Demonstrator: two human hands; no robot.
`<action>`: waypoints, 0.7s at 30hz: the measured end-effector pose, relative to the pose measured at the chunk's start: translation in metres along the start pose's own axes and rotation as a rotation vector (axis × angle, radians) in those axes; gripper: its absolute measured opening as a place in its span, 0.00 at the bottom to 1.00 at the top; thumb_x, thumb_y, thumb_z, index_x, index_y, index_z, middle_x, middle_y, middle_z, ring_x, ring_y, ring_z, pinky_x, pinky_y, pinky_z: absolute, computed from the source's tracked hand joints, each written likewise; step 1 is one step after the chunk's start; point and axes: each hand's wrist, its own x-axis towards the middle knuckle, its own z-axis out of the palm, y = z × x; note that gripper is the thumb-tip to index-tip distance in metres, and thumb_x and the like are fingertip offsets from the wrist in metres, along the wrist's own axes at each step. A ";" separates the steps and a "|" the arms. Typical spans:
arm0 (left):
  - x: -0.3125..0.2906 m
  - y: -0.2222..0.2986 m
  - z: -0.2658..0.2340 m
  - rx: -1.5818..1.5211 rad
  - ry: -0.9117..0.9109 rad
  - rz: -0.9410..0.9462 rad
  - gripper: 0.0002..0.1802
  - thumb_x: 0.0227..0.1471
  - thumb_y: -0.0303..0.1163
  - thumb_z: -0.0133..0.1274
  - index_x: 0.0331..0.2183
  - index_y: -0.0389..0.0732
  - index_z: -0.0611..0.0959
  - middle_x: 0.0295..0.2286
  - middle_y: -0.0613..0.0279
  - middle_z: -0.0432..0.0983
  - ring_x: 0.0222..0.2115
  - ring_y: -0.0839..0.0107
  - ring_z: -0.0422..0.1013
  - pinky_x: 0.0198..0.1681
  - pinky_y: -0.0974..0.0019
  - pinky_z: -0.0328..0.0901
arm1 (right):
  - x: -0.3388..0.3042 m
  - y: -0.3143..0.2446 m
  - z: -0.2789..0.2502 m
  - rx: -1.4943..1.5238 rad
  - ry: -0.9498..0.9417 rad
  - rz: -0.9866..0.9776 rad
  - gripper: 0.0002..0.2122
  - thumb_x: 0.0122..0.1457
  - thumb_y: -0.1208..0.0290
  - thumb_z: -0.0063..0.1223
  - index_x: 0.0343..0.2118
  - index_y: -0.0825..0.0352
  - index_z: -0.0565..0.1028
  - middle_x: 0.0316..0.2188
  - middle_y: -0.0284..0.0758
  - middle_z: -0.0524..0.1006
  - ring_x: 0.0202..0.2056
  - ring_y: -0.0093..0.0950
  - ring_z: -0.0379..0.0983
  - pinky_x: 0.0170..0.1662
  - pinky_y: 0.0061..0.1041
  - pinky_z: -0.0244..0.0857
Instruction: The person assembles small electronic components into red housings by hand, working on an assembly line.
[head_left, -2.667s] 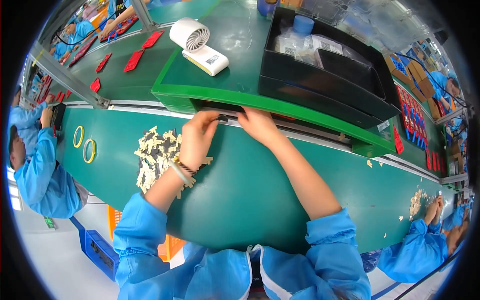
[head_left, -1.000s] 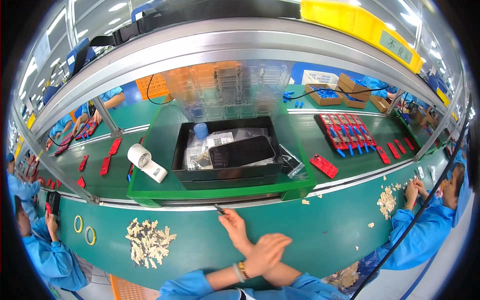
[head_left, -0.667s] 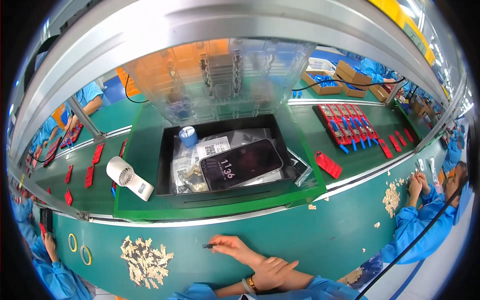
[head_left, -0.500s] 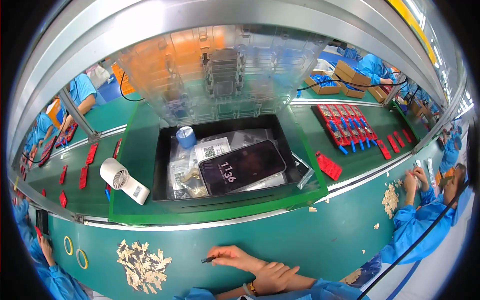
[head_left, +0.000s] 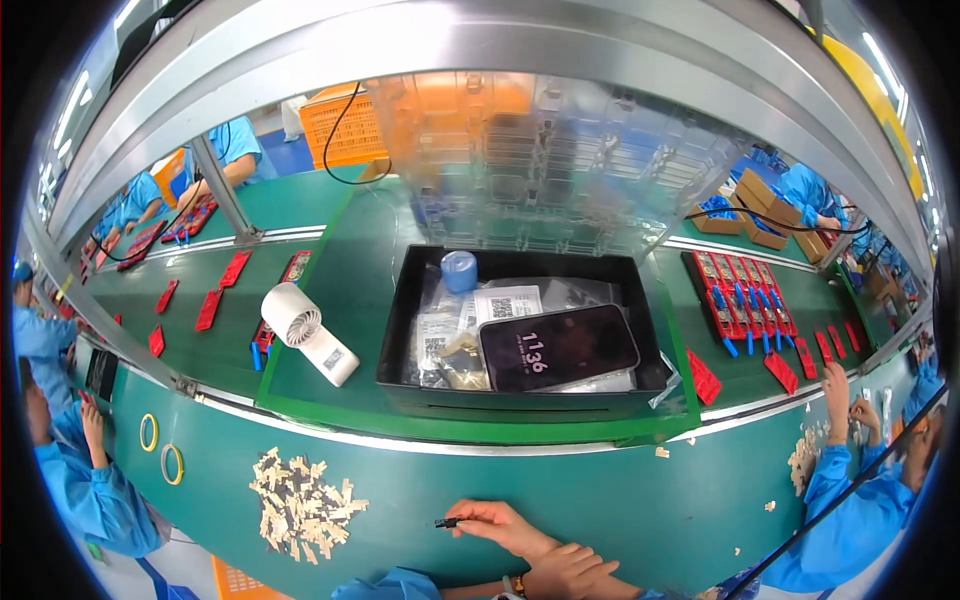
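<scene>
My right hand [head_left: 497,525] is closed in a pinch on a small black plastic piece [head_left: 447,523], just above the green table. The piece is too small to tell its exact kind. My left hand [head_left: 568,574], with bracelets at its wrist, lies across my right forearm. Its fingers are stretched over that arm, with nothing else seen in them. To the left of my right hand, a loose pile of small cream strips [head_left: 312,505] is spread on the table, with some black pieces among them.
Ahead is a black tray [head_left: 392,340] with a phone [head_left: 560,347], bags and a blue-capped container [head_left: 459,271]. A white handheld fan [head_left: 318,338] stands beside it. Red parts [head_left: 209,309] lie on the belt behind. Tape rolls [head_left: 173,464] lie left. Co-workers [head_left: 840,500] sit at both sides.
The whole view has swung left, so things appear farther right. My hands keep the same pose. At the right, a co-worker's hand has risen toward the belt, where another red part now lies.
</scene>
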 end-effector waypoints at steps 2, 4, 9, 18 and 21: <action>0.000 0.003 -0.005 0.004 0.031 0.001 0.19 0.51 0.43 0.47 0.38 0.41 0.81 0.25 0.61 0.73 0.27 0.64 0.69 0.32 0.63 0.61 | 0.002 0.001 0.005 0.011 -0.006 -0.004 0.09 0.62 0.76 0.43 0.42 0.72 0.72 0.41 0.33 0.69 0.40 0.20 0.67 0.48 0.20 0.59; 0.002 0.001 0.002 0.000 0.032 0.015 0.19 0.51 0.44 0.47 0.37 0.41 0.81 0.26 0.61 0.73 0.27 0.64 0.69 0.32 0.62 0.62 | 0.000 -0.002 0.000 0.003 0.023 -0.024 0.09 0.62 0.76 0.42 0.42 0.72 0.72 0.41 0.33 0.69 0.40 0.20 0.67 0.48 0.21 0.59; 0.017 -0.003 -0.008 -0.212 -0.041 0.013 0.19 0.54 0.46 0.47 0.37 0.41 0.81 0.27 0.60 0.75 0.28 0.63 0.70 0.36 0.60 0.64 | 0.000 0.007 -0.010 -0.027 0.015 -0.055 0.08 0.62 0.74 0.45 0.41 0.71 0.72 0.37 0.30 0.71 0.38 0.19 0.67 0.46 0.21 0.61; 0.015 -0.018 -0.005 -0.131 -0.002 0.047 0.13 0.49 0.34 0.48 0.36 0.42 0.82 0.18 0.71 0.70 0.18 0.73 0.67 0.24 0.68 0.58 | 0.008 0.002 -0.006 0.091 0.016 -0.089 0.11 0.61 0.67 0.48 0.40 0.69 0.73 0.33 0.26 0.73 0.32 0.15 0.66 0.41 0.16 0.61; 0.010 -0.015 -0.007 -0.174 -0.023 0.031 0.13 0.48 0.35 0.49 0.36 0.42 0.81 0.21 0.70 0.73 0.21 0.71 0.69 0.26 0.68 0.61 | 0.004 -0.008 -0.003 0.081 0.020 -0.069 0.10 0.60 0.67 0.48 0.39 0.68 0.72 0.32 0.26 0.71 0.35 0.15 0.65 0.43 0.17 0.59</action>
